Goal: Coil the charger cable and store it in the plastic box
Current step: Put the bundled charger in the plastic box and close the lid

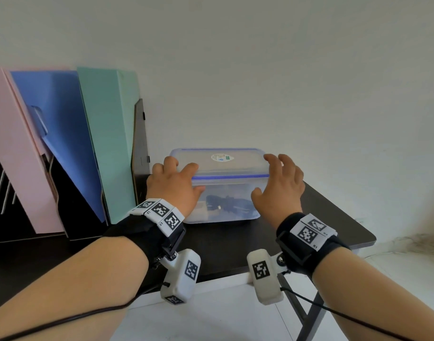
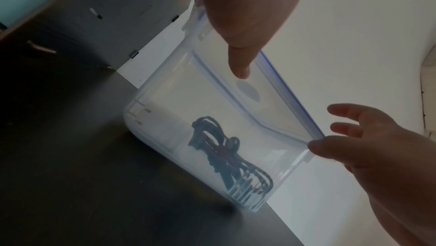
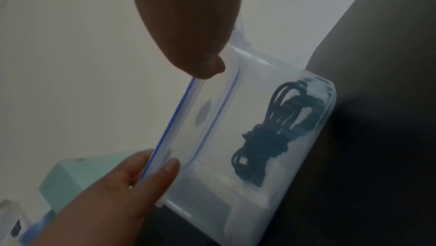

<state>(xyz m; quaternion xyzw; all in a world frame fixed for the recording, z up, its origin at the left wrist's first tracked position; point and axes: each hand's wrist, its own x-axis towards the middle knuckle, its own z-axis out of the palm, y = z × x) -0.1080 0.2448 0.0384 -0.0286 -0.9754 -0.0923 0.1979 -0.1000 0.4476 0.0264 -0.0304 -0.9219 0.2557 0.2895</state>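
A clear plastic box (image 1: 225,212) stands on the dark table (image 1: 235,247). Its blue-sealed lid (image 1: 225,166) lies over the top. Through the wall I see the coiled black charger cable (image 1: 225,201) on the box floor, bundled and wrapped round its middle (image 2: 219,149) (image 3: 278,134). My left hand (image 1: 186,178) holds the lid's left end, fingers on top and thumb at the front edge (image 3: 165,173). At the lid's right end my right hand (image 1: 272,178) has its fingers over the top and its thumb at the corner (image 2: 318,145).
Pink (image 1: 16,153), blue (image 1: 61,134) and green (image 1: 107,134) file folders lean in a black rack (image 1: 139,143) left of the box. The table's right corner (image 1: 368,237) and front edge are close. A white wall stands behind, and pale floor lies below.
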